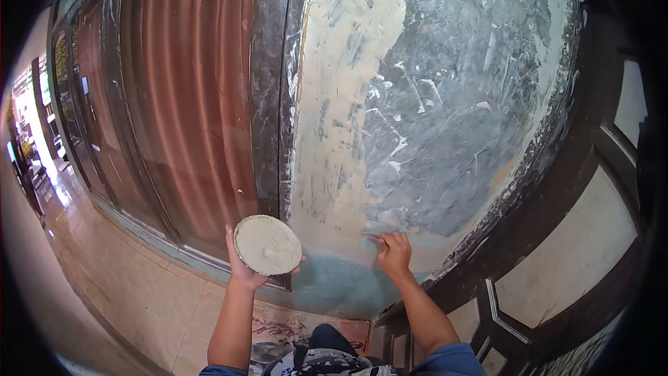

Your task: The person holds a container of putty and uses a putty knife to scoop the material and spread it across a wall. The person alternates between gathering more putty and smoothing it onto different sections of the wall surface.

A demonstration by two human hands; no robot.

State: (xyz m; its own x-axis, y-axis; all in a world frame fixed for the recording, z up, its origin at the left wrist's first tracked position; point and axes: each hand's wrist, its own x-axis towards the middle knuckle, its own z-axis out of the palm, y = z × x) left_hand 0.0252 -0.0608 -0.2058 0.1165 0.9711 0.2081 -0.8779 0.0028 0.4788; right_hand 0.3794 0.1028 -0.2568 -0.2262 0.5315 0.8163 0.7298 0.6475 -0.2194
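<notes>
The right hand [394,253] is closed around a small putty knife [374,238], its blade tip pressed to the wall panel [445,111] at about ten o'clock from the knuckles — a low, flat grip that seems meant to keep the blade nearly flush with the surface. At nine o'clock from it, the left hand [243,268] cups a round dish of cream-coloured putty [267,244] from beneath, fingers curled up its far rim, the open face tilted toward the wearer and kept close beside the working hand, probably so the blade can reload easily.

Outward, a broad band of fresh putty [341,83] runs up the panel toward twelve o'clock; to its right the grey surface shows only thin scraped streaks. A dark vertical post [270,76] borders the panel on the left, with a ribbed reddish-brown shutter [188,90] beyond it. At four o'clock a dark-framed panelled door [591,223] crowds the panel's lower right edge — tight room for the elbow. Tiled floor [132,285] lies at seven o'clock.
</notes>
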